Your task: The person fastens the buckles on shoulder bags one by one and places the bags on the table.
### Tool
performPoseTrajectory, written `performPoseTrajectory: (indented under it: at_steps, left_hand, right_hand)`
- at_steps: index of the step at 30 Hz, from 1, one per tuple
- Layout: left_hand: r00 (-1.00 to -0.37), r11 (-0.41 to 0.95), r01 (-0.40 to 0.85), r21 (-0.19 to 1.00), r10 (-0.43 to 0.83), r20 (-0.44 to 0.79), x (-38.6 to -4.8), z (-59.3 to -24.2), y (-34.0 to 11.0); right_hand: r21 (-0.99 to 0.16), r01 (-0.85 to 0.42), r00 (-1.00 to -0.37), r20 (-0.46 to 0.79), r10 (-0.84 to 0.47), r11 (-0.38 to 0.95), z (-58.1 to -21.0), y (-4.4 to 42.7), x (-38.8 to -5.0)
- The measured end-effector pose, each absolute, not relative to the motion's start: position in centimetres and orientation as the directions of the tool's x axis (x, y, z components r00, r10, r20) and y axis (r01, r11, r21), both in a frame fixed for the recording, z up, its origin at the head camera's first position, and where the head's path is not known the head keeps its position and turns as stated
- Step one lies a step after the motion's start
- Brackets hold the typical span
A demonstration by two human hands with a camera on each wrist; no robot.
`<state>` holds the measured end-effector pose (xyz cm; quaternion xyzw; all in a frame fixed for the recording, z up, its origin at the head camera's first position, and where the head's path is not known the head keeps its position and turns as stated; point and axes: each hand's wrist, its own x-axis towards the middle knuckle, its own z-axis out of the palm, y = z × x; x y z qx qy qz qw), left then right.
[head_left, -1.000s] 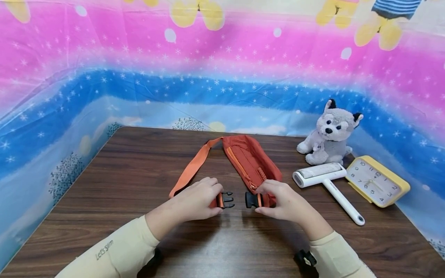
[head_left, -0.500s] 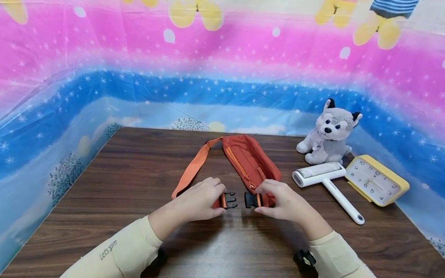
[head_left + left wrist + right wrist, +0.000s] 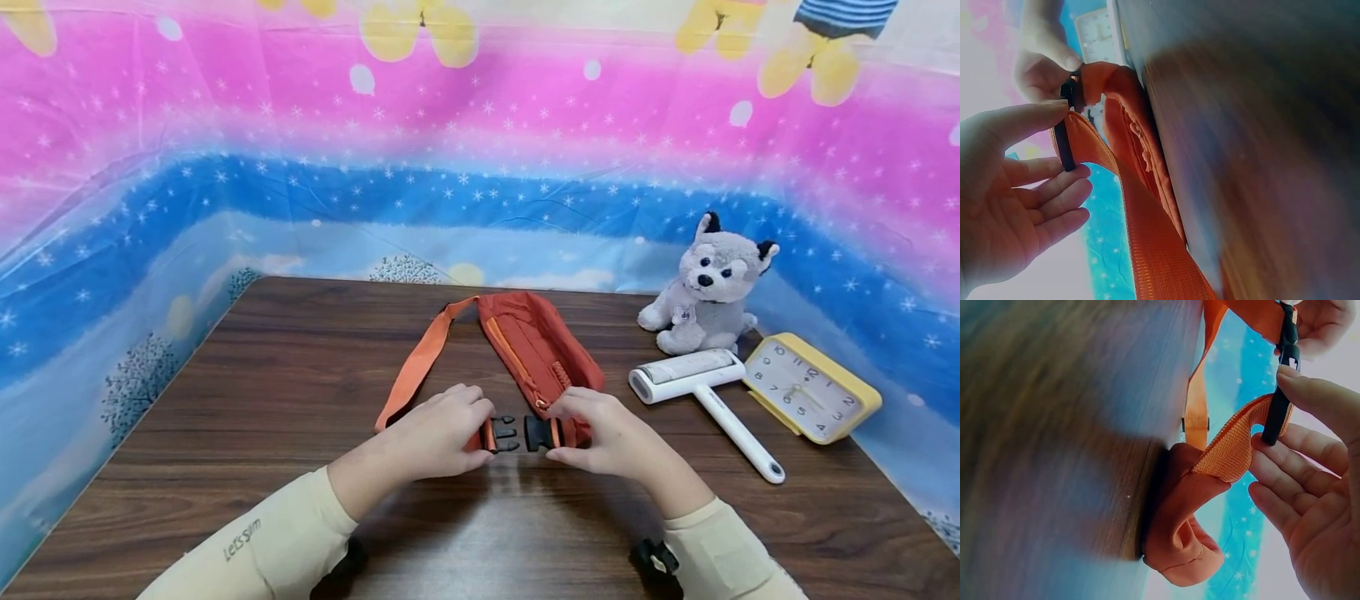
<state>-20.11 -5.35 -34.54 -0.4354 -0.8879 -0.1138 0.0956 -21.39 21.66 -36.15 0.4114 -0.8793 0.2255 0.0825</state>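
Note:
A rust-red waist bag (image 3: 536,342) with an orange strap (image 3: 412,372) lies on the wooden table. My left hand (image 3: 442,433) pinches the black pronged half of the side-release buckle (image 3: 506,433) on the strap's end. Between thumb and fingers, my right hand (image 3: 607,429) holds the black socket half (image 3: 536,433), which joins the bag by a short orange webbing (image 3: 1235,447). The prongs point at the socket, with a narrow gap between the halves in the head view. Both wrist views show the buckle halves raised off the table.
At the right stand a grey plush dog (image 3: 712,283) and a yellow alarm clock (image 3: 813,387). A white lint roller (image 3: 705,392) lies in front of them, right of my right hand. A patterned cloth (image 3: 450,192) hangs behind the table (image 3: 262,358).
My left hand has moved right with the pronged half, narrowing the gap to the socket half. My right hand has hardly moved.

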Motion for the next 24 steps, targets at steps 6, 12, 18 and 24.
performPoseTrajectory:
  at_steps: [6, 12, 18, 24]
  left_hand:
    - [-0.606, 0.602, 0.792, 0.107, 0.751, 0.262, -20.07, -34.35, -5.03]
    - [-0.61, 0.605, 0.789, 0.106, 0.75, 0.256, -20.07, -34.15, -4.85]
    - [-0.604, 0.599, 0.794, 0.108, 0.752, 0.264, -20.09, -34.13, -4.78]
    - [-0.615, 0.604, 0.787, 0.127, 0.748, 0.25, -20.09, -34.2, -4.61]
  right_hand:
    - [-0.333, -0.764, -0.644, 0.338, -0.686, 0.553, -36.06, 21.57, -21.26]
    - [-0.342, -0.759, -0.65, 0.335, -0.682, 0.555, -36.05, 21.52, -21.27]
    - [-0.339, -0.764, -0.644, 0.344, -0.683, 0.549, -35.96, 21.5, -21.33]
    - [-0.35, -0.768, -0.638, 0.352, -0.685, 0.536, -35.94, 21.41, -21.21]
